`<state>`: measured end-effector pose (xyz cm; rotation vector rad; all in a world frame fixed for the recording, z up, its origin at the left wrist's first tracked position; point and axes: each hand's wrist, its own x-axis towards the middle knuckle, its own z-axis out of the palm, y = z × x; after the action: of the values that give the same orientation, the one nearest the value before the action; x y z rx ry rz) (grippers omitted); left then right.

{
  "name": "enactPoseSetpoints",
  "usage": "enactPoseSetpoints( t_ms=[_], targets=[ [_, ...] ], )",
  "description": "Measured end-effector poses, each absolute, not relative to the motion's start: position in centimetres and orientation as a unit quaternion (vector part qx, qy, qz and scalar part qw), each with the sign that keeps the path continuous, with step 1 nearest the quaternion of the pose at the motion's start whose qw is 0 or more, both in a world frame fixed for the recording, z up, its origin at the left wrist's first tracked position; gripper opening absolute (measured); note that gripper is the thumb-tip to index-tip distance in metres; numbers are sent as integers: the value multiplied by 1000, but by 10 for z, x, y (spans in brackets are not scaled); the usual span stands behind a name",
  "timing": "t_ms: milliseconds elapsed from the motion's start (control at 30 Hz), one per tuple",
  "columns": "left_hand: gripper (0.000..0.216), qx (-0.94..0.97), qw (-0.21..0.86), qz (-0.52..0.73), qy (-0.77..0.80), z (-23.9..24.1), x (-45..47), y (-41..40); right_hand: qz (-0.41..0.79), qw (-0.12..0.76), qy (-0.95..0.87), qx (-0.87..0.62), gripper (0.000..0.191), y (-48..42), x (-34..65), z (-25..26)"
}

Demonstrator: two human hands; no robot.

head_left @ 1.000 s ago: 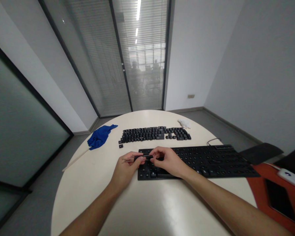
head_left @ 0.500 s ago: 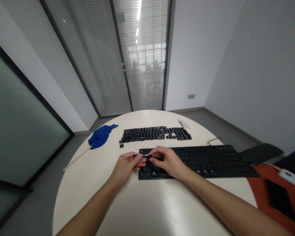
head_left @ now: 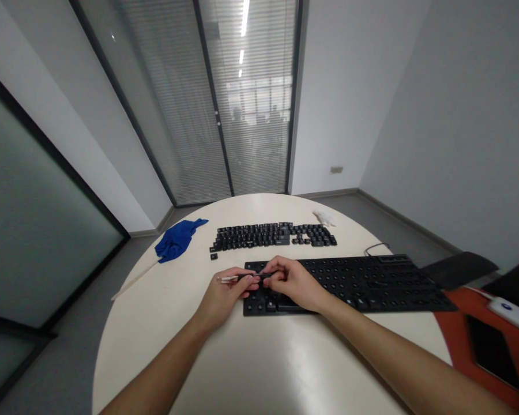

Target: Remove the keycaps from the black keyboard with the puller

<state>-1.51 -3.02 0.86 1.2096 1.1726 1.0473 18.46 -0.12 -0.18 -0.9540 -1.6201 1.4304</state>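
My left hand and my right hand meet over the left end of a black keyboard base stripped of most keycaps. Between their fingertips they pinch a long black keycap. A thin pale stick pokes out leftward from my left hand's fingers. Behind the hands, rows of loose black keycaps are laid out on the round cream table.
A blue cloth lies at the table's left rim, with a thin wooden stick next to it. A crumpled white tissue sits at the back. A red pad holding a phone lies at right, beside a white device.
Both hands stayed over the keyboard's left end, shifting the long keycap slightly. The pale stick, hardly visible half a second ago, shows again at the left of my left hand.
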Motion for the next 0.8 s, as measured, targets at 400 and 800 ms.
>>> enactPoseSetpoints(
  t_ms=[400,800],
  targets=[
    [30,580,480,433,496,10,-20,-31,577,345,-648,-358,27,0,185,-2],
    [27,601,493,411,476,13,-28,-27,549,342,-680,-344,25,-10,182,6]
  ],
)
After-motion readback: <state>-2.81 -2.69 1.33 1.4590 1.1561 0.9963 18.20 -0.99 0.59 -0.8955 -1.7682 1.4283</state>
